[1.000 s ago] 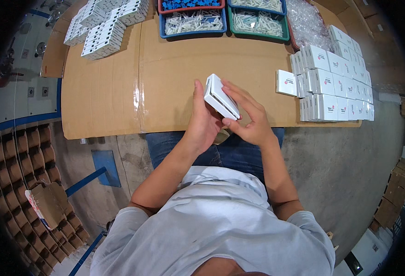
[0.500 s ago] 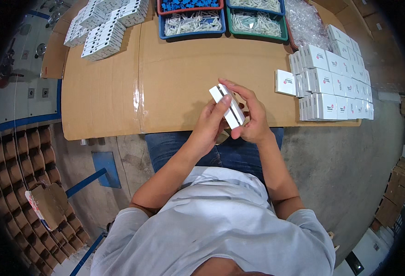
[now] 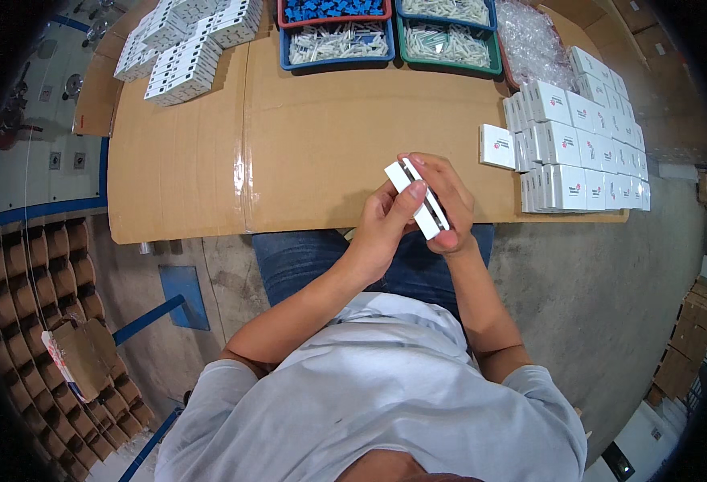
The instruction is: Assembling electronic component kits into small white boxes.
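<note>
A small white box (image 3: 427, 220) is between my hands, just past the table's near edge and above my lap. A dark gap runs lengthwise along the side facing up, between two white parts. My left hand (image 3: 380, 233) grips the box from the left, its thumb pressed on the white side. Wrapped round the right side is my right hand (image 3: 455, 205), with its fingers over the far end and its thumb at the near end. The box's underside and my left fingertips are hidden.
Cardboard covers the table (image 3: 313, 153). Stacked white boxes (image 3: 564, 145) stand at the right, with a single white box (image 3: 496, 146) beside them. White blocks with dark openings (image 3: 181, 74) are piled far left. Bins (image 3: 339, 66) of blue and white small parts line the back, near clear plastic bags (image 3: 534, 40).
Both hands have moved slightly right with the white box. My right fingers now wrap closer along its side, and the two white parts look more spread at the gap.
</note>
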Tool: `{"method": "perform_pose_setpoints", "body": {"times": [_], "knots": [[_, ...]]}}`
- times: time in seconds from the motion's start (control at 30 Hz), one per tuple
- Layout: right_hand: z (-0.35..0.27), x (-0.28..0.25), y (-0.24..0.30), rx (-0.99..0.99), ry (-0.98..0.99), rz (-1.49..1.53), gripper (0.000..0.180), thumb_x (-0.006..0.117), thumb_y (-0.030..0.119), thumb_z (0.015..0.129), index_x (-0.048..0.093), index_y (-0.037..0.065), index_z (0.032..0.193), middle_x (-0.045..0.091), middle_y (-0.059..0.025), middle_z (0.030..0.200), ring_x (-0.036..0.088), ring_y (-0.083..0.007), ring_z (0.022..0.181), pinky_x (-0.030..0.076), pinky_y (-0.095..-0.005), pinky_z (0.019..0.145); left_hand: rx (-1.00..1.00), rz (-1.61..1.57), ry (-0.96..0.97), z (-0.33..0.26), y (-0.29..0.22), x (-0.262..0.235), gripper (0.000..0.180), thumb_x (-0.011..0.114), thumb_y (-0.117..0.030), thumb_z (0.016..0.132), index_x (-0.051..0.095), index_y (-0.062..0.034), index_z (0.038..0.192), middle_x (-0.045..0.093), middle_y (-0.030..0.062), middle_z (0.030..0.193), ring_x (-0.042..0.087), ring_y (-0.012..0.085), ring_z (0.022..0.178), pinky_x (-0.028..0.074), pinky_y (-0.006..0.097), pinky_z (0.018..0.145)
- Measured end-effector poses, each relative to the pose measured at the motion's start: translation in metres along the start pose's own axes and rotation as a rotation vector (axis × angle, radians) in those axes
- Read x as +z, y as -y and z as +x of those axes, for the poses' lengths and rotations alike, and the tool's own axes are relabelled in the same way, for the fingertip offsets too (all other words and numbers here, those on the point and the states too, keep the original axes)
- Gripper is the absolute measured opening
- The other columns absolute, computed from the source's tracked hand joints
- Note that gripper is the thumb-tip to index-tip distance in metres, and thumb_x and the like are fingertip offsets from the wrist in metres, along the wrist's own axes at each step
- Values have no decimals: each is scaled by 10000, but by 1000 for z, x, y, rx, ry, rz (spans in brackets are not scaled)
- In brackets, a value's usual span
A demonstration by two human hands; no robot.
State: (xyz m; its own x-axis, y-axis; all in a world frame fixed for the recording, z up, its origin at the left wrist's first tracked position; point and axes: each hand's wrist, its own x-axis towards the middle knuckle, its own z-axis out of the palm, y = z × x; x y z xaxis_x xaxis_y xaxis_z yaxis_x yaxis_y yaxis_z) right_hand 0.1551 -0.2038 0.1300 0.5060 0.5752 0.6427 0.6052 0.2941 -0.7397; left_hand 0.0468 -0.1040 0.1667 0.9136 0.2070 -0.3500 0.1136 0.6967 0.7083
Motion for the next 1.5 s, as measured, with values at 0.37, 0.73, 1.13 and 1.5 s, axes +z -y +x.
{"method": "perform_pose_setpoints", "body": {"times": [0.37,0.73,1.13,1.5], "knots": [[-3,5,-5,34,-22,30,949,357,748,979,619,-111,1288,646,-303,1214,671,-395,1075,544,-429,903,33,36,-80,-1,-1,4,523,603,-520,1012,584,-28,1187,668,32,1031,658,98,923,538,272,819],[16,-5,8,87,74,38,988,456,819,896,616,-55,1327,584,-309,1367,581,-418,1286,399,-515,1110,161,-57,-49,10,-5,-11,789,829,-204,878,327,-67,1471,557,103,1320,590,180,1199,523,323,973],[37,5,32,187,106,111,632,794,356,845,633,21,1357,528,-276,1464,544,-412,1348,376,-556,1124,480,290,-148,16,-12,-24,1127,997,-138,605,291,-107,1483,494,129,1396,511,256,1313,420,414,1124],[46,11,47,86,148,-315,533,753,189,845,640,-21,1321,661,-239,1321,624,-380,1274,317,-590,1161,457,253,-163,22,-6,-27,1030,967,-47,614,333,-83,1425,515,112,1368,527,225,1284,438,368,1101]]}}
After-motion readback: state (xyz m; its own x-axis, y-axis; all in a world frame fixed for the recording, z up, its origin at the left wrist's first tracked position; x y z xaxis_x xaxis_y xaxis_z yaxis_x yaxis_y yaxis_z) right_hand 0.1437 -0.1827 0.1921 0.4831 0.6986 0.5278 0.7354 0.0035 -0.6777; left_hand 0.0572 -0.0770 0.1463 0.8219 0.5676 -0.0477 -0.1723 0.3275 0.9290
